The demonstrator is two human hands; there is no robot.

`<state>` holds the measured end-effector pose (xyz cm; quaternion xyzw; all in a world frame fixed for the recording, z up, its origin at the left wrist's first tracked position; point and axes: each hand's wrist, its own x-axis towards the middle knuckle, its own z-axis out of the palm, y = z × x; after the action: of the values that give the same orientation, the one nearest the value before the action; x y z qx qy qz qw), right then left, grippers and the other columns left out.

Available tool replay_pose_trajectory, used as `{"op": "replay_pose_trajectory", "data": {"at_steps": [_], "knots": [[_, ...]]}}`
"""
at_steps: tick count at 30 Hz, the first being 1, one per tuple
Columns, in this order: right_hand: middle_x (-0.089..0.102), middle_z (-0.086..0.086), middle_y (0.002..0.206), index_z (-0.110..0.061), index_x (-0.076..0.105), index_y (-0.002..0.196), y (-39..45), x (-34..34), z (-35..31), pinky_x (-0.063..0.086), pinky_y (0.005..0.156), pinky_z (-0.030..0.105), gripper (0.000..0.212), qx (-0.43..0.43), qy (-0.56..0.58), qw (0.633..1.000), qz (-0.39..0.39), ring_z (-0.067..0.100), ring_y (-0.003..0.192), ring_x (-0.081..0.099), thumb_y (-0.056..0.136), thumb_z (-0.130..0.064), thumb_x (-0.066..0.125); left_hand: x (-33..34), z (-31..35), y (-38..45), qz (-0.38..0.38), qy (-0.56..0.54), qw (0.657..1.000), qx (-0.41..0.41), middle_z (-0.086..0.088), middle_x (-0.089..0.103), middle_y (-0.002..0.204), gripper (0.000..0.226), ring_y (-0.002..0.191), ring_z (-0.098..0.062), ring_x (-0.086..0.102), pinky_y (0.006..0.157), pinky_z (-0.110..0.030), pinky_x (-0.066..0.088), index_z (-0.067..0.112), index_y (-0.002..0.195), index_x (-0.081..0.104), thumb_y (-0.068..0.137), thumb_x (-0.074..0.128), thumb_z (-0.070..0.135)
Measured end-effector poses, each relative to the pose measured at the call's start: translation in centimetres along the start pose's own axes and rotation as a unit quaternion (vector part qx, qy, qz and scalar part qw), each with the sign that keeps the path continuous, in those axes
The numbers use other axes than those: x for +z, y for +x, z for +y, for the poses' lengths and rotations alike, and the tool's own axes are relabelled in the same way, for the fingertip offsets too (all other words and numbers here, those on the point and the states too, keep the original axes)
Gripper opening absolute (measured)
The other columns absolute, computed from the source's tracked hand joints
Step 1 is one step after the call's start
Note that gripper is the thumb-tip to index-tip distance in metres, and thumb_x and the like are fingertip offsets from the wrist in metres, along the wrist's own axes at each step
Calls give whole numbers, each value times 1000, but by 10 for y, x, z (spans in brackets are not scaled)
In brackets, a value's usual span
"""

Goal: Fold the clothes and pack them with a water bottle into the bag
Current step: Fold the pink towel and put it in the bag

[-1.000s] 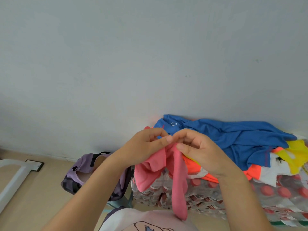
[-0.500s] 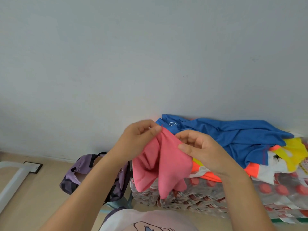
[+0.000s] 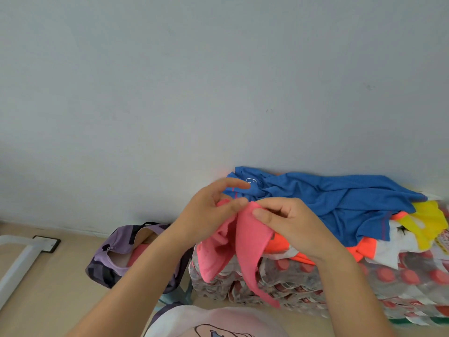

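Left hand and right hand each pinch the top edge of the pink garment, fingertips nearly touching, evidently to align edges for a fold. Cloth hangs below the fingers (bag lies lower left, unzipped).

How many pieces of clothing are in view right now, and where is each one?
At least 4: a pink garment pinched in both hands; a blue shirt on top of the pile; an orange-and-white garment beneath it; a yellow piece at the right. More may be hidden underneath.
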<state>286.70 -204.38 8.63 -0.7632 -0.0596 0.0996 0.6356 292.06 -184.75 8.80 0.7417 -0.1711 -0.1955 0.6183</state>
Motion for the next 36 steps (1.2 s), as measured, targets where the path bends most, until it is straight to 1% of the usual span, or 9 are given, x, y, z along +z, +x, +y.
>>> {"op": "replay_pose_trajectory", "data": {"at_steps": [3, 7, 10, 14, 19, 23, 26, 31, 36], "knots": [[59, 3, 68, -34, 72, 100, 0, -3, 1, 47, 55, 21, 16, 11, 36, 998, 60, 10, 60, 53, 85, -34, 69, -9, 2, 1, 90, 42, 994, 42, -16, 39, 64, 24, 54, -20, 37, 55, -29, 37, 24, 116, 58, 97, 56, 9], [62, 6, 63, -20, 64, 103, -1, 4, -6, 50, 59, 19, 15, -20, 113, 992, 46, 17, 55, 61, 89, -14, 68, -14, 13, -3, 117, -2, 991, 67, -29, 52, 86, 38, 71, -46, 53, 69, -58, 48, 26, 121, 51, 95, 55, -2], [76, 10, 88, -18, 70, 98, 0, 10, -19, 55, 77, 23, 14, -57, 141, 988, -6, 23, 81, 74, 85, -15, 72, -15, 30, -5, 112, -70, 985, 111, -13, 64, 83, 40, 72, -33, 59, 68, -43, 50, 25, 119, 53, 88, 69, 5], [74, 9, 111, -20, 68, 115, 5, 12, -38, 52, 95, 29, 30, -125, 150, 980, -41, 27, 108, 69, 87, -12, 72, -23, 53, 0, 79, -146, 975, 148, -4, 74, 81, 31, 72, -20, 65, 69, -25, 53, 22, 106, 62, 80, 75, 13], [78, 3, 87, -25, 75, 93, 16, 17, -39, 55, 82, 21, 13, -112, 84, 988, 72, 19, 87, 75, 81, -28, 75, -25, 45, 3, 72, -104, 990, 58, -2, 73, 73, 17, 60, -12, 59, 55, -22, 45, 16, 84, 68, 73, 75, 28], [74, -6, 78, -31, 75, 84, 16, 18, -21, 53, 73, 20, 11, -92, -57, 988, 114, 10, 76, 70, 84, -21, 76, -22, 22, 0, 52, -127, 990, -5, -17, 74, 89, 23, 80, -21, 69, 63, -27, 55, 5, 91, 72, 81, 71, 25], [64, -9, 88, -28, 72, 82, 17, 16, -15, 50, 80, 26, 9, -111, -158, 968, 162, 12, 86, 63, 84, -20, 77, -20, 15, 1, 91, -161, 982, -21, -21, 74, 89, 13, 81, -26, 71, 69, -28, 58, 4, 87, 71, 84, 70, 16], [68, -12, 87, -36, 69, 85, 12, 18, -34, 49, 82, 20, 2, -138, -43, 989, 35, 7, 87, 64, 84, -34, 70, -17, 18, 3, 89, -174, 980, -32, -22, 73, 90, 17, 80, -28, 71, 73, -30, 58, 0, 85, 69, 83, 70, 17], [71, -14, 87, -32, 73, 86, 21, 23, -34, 46, 77, 11, 13, -165, -110, 970, 139, 8, 86, 66, 84, -20, 76, -13, 23, 0, 27, -207, 977, -38, -20, 74, 97, 28, 87, -24, 72, 76, -25, 56, 2, 94, 75, 81, 66, 25]]}}
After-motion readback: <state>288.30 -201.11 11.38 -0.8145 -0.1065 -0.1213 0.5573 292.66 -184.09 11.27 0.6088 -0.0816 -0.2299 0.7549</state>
